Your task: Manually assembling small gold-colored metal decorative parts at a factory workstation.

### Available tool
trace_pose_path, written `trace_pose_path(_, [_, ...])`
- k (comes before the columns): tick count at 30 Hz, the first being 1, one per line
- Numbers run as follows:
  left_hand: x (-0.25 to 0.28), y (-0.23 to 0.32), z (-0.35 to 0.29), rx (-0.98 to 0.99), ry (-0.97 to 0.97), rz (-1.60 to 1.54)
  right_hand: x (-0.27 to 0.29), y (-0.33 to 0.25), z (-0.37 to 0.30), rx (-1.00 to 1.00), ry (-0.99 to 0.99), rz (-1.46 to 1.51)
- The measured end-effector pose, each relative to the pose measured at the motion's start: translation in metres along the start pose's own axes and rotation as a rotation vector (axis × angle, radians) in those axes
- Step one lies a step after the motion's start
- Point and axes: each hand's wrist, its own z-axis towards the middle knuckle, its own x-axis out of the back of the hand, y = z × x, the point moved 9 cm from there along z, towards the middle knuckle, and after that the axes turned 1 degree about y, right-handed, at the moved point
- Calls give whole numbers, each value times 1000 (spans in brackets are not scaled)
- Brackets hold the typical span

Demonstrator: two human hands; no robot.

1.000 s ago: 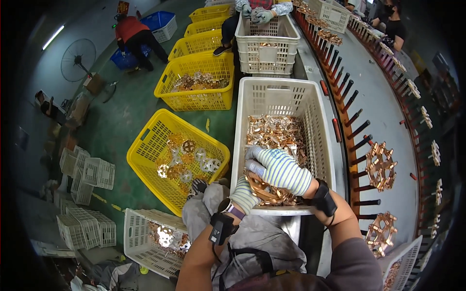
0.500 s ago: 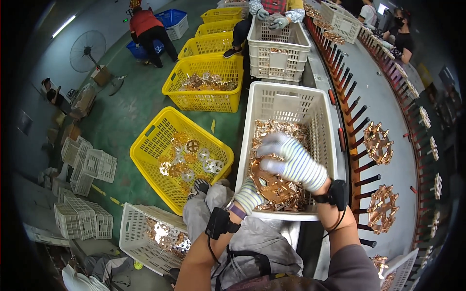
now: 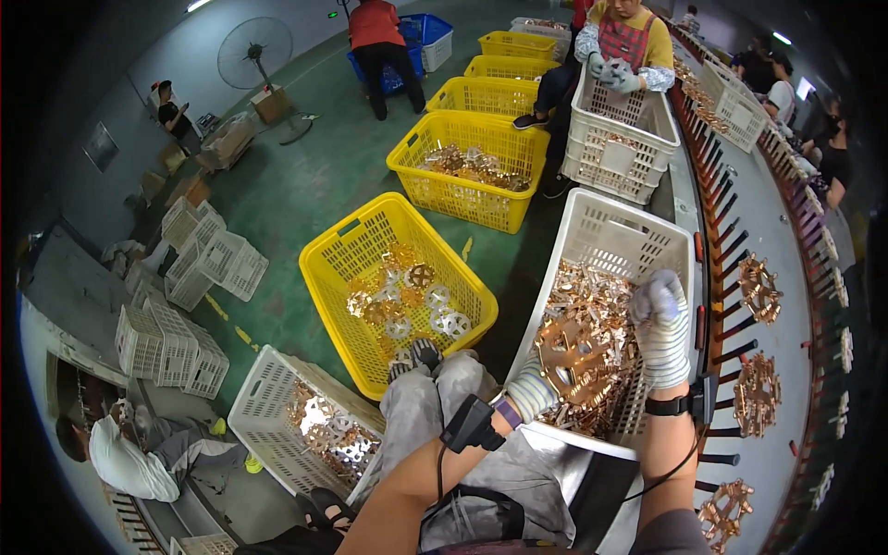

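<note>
A round, wheel-shaped copper-coloured metal part is held tilted over a white plastic crate in front of me. My left hand, in a striped glove, grips its near left edge; some fingers are hidden behind it. My gloved right hand is raised by the crate's right wall, apart from the round part, with its fingers curled closed. Whatever it may hold is hidden. Many small, shiny copper-coloured pieces fill the crate's bottom beneath both hands.
To the right runs a grey line with dark rods and hanging copper-coloured wheel parts. At left stand a yellow basket and a white crate holding metal parts. A co-worker handles pieces over stacked crates ahead.
The view has swung left. My right hand has moved away from the round part toward the crate's right wall and closed. My left hand still holds the part, now raised and more exposed.
</note>
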Motion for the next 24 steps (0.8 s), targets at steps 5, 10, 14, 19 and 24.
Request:
trace_pose_path(5, [15,65,34,109,-167,466,-3,31,-10,-94,-276,-976])
trace_pose_path(10, [27,48,10,224,-140,627,-47,71,-29,-139,-489,-1311])
trace_pose_path(14, [28,41,24,269,-90,472,-48,54,-31,-325,-331,-494])
trace_pose_path(19, [22,59,47,134,-286,504,9,13,9,-141,-52,197])
trace_pose_path(24, [0,22,42,107,-187,552,38,8,27,130,-126,-799])
